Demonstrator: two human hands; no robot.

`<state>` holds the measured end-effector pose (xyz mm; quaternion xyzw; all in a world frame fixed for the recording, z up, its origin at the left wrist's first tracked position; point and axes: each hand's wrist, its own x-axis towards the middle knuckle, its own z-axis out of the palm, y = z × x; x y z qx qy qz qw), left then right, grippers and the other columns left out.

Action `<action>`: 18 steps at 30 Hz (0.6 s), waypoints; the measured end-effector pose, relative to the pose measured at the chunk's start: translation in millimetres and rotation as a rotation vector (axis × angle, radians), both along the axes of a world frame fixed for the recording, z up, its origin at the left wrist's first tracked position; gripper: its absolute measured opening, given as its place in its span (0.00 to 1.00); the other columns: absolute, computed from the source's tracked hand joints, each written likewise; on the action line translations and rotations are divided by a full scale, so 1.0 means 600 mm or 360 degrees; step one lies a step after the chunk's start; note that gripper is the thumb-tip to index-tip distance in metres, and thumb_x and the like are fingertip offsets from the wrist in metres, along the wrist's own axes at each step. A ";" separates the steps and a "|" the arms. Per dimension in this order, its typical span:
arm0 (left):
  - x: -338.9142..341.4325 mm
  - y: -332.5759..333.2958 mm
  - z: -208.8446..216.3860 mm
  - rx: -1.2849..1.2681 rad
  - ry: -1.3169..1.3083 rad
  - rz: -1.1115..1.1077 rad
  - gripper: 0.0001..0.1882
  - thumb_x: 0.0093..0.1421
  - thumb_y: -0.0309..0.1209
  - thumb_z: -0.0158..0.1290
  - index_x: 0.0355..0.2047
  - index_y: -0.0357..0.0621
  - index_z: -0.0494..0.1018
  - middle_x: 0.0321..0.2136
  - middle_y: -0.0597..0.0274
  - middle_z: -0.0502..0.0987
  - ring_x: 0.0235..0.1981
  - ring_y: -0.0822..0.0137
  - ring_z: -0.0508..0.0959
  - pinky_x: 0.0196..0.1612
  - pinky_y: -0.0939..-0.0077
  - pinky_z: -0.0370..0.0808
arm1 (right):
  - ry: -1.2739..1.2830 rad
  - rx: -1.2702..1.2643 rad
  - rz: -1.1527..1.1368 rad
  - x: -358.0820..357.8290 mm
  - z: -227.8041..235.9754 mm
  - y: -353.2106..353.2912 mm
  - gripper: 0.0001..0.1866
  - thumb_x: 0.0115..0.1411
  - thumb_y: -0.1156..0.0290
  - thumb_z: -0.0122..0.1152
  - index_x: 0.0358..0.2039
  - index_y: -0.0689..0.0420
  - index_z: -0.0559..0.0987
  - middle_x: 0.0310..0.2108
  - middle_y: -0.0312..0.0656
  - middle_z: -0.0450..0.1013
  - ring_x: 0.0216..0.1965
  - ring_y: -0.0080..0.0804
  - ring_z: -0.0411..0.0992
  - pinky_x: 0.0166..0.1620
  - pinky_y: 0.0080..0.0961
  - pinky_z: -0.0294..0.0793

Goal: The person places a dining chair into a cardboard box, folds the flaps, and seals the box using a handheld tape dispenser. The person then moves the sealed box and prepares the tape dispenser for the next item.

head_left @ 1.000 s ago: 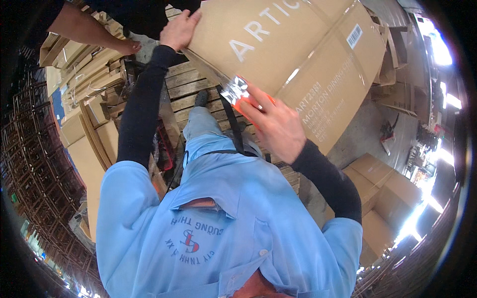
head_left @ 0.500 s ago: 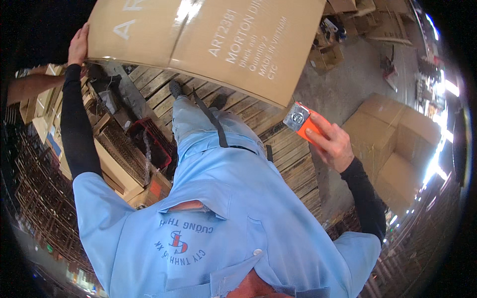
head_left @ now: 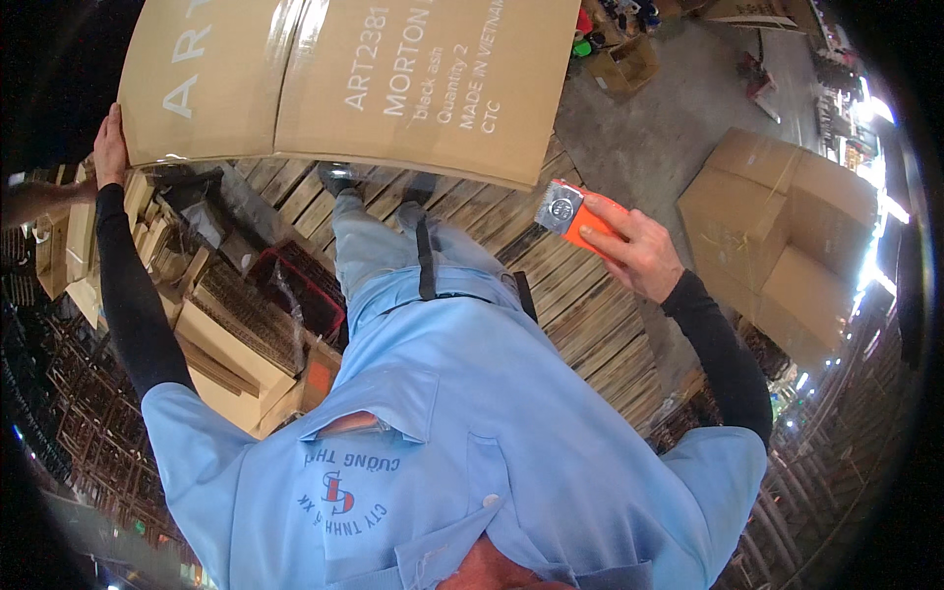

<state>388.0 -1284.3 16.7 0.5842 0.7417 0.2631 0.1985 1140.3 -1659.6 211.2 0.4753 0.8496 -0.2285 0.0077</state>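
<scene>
A large brown cardboard carton (head_left: 324,118) with white printing fills the upper part of the view, its near edge in front of my legs. My left hand (head_left: 111,147) rests against the carton's left side, fingers stretched along it. My right hand (head_left: 644,254) is closed around an orange hand tool (head_left: 590,224) with a silver, toothed metal head, somewhat like a hair clipper. The toothed end points left, close to the carton's lower right corner but apparently not touching it. The carton's far end lies beyond the frame.
Another person's forearm (head_left: 44,202) reaches in at the left. Wooden slats (head_left: 590,305) lie underfoot. Flattened cardboard (head_left: 231,344) and a dark red crate (head_left: 300,285) stand left of my legs; a big brown box (head_left: 747,226) stands right. A small open box (head_left: 624,64) sits farther off.
In the picture the carton has shifted left and its near edge lies more level. My left hand has moved left and nearer; my right hand and the tool have shifted slightly left and up.
</scene>
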 end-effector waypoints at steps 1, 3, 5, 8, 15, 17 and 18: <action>0.018 -0.003 0.010 0.0001 -0.0016 -0.0018 0.44 0.66 0.65 0.43 0.61 0.35 0.70 0.57 0.44 0.75 0.59 0.51 0.73 0.62 0.66 0.65 | -0.0018 -0.0005 -0.0011 -0.002 0.000 -0.003 0.35 0.39 0.79 0.71 0.54 0.48 0.78 0.64 0.41 0.66 0.38 0.41 0.73 0.44 0.35 0.78; 0.022 -0.002 0.027 -0.0147 -0.0008 -0.0043 0.45 0.65 0.66 0.42 0.61 0.34 0.69 0.58 0.42 0.74 0.60 0.49 0.72 0.62 0.65 0.64 | -0.0048 -0.0014 -0.0026 -0.006 0.004 -0.006 0.36 0.39 0.78 0.72 0.54 0.48 0.78 0.64 0.41 0.66 0.38 0.40 0.73 0.44 0.35 0.78; 0.015 -0.002 0.029 -0.0166 0.0030 -0.0049 0.45 0.65 0.66 0.42 0.60 0.34 0.70 0.57 0.41 0.74 0.60 0.48 0.72 0.62 0.64 0.64 | -0.0066 0.0005 -0.0021 -0.005 0.008 -0.006 0.36 0.39 0.78 0.72 0.54 0.48 0.78 0.64 0.40 0.66 0.37 0.40 0.73 0.44 0.35 0.78; 0.001 -0.005 0.016 -0.0049 0.0079 -0.0039 0.44 0.65 0.66 0.41 0.59 0.35 0.72 0.56 0.40 0.75 0.58 0.48 0.73 0.61 0.63 0.65 | -0.0060 0.0080 0.0009 -0.001 0.010 -0.005 0.35 0.40 0.78 0.72 0.54 0.48 0.78 0.64 0.40 0.66 0.37 0.39 0.73 0.44 0.35 0.78; 0.028 -0.020 0.031 -0.0045 0.0048 0.0000 0.44 0.66 0.66 0.41 0.60 0.36 0.71 0.57 0.41 0.75 0.58 0.49 0.73 0.61 0.63 0.65 | -0.0091 0.0084 -0.0029 -0.002 0.003 0.001 0.34 0.41 0.80 0.71 0.53 0.48 0.79 0.65 0.39 0.66 0.37 0.39 0.73 0.44 0.34 0.79; 0.036 -0.023 0.036 -0.0040 0.0053 -0.0008 0.44 0.66 0.66 0.41 0.60 0.35 0.70 0.57 0.41 0.74 0.59 0.49 0.72 0.61 0.63 0.65 | -0.0105 0.0070 -0.0050 -0.003 -0.001 0.001 0.34 0.40 0.80 0.71 0.53 0.48 0.79 0.64 0.39 0.66 0.36 0.39 0.73 0.43 0.34 0.79; 0.036 -0.021 0.039 -0.0054 0.0058 -0.0022 0.44 0.65 0.66 0.42 0.61 0.35 0.70 0.58 0.41 0.74 0.60 0.49 0.72 0.62 0.64 0.64 | -0.0103 0.0063 -0.0064 -0.005 -0.002 -0.001 0.34 0.40 0.80 0.71 0.53 0.48 0.79 0.64 0.39 0.66 0.36 0.39 0.73 0.43 0.34 0.79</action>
